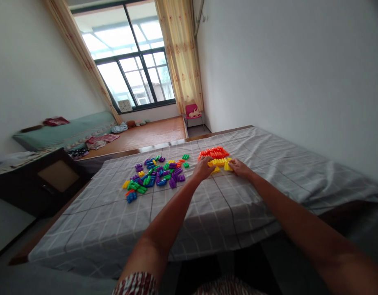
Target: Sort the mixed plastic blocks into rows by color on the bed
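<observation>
A row of yellow plastic toy blocks [219, 162] lies on the bed's grey checked sheet, between my two hands. My left hand [203, 169] is closed around the left end of the row, its fingers curled over the blocks. At the right end, my right hand [242, 169] pinches a yellow block [227, 166] between thumb and fingers. One more yellow piece [216, 169] rests just in front of the row. Directly behind sits a row of orange-red blocks [214, 152], packed side by side. The undersides of my fingers are partly hidden.
A loose pile of purple, green, blue, yellow and orange blocks [158, 173] spreads left of my hands. The grey checked sheet [189, 217] has wrinkles at right, along the white wall [293, 69]. A dark cabinet [38, 180] stands left; a pink chair [192, 109] is far behind.
</observation>
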`<state>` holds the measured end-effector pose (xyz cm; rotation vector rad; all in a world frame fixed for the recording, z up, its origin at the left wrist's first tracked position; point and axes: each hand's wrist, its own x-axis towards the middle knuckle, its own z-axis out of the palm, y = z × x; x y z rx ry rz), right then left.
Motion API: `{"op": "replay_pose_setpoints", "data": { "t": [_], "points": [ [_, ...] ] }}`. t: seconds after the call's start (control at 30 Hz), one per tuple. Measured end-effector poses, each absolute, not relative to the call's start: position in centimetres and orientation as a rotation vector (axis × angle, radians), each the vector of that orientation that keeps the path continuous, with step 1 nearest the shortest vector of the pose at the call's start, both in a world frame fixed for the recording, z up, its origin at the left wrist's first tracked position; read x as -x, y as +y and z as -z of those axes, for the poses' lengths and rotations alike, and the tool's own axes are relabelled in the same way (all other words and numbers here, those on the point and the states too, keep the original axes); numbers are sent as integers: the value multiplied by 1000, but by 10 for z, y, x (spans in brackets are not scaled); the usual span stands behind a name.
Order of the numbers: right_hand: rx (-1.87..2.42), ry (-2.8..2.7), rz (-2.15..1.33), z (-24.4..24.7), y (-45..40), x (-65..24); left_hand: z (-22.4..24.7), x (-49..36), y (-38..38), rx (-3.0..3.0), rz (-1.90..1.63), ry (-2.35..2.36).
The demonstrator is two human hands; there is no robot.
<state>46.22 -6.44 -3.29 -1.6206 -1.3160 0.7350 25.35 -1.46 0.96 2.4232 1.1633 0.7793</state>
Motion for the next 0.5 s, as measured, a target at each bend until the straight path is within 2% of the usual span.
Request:
{"op": "replay_pose_setpoints", "data": {
  "t": [0.2,0.33,0.5],
  "points": [
    [1721,-1707,-318,37,-59,-468,13,-211,1,-2449,-617,1364],
    [1807,-1682,29,35,-63,-468,21,-194,7,-2481,-611,1428],
    [1773,-1665,24,35,-61,-475,21,-189,12,-2562,-505,1478]
  ]
}}
